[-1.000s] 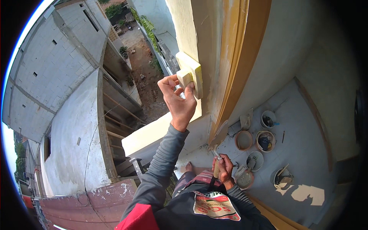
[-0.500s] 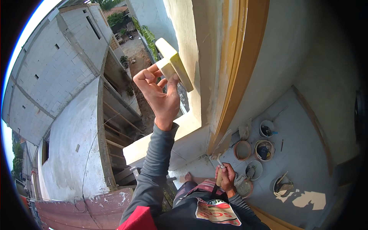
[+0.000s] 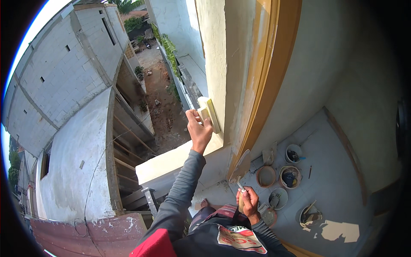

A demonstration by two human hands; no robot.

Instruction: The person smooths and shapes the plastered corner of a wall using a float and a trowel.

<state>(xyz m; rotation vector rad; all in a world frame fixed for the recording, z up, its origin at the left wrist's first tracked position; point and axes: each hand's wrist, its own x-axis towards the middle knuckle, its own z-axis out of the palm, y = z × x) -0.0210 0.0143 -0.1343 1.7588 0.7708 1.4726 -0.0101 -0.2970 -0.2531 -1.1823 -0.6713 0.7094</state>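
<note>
To my left I see a grey block building (image 3: pixel 60 70), a dirt strip (image 3: pixel 159 85), green plants (image 3: pixel 168 45) and a maroon surface (image 3: pixel 115 233).

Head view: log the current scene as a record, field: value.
Left hand: grips a pale float by its raised handle
Float position: at the wall edge; contact unclear
Right hand: holds a trowel by its handle, blade pointing away from the body
Right of wall edge: brown wooden frame
Floor: several buckets
Outside, left: grey block building
</note>
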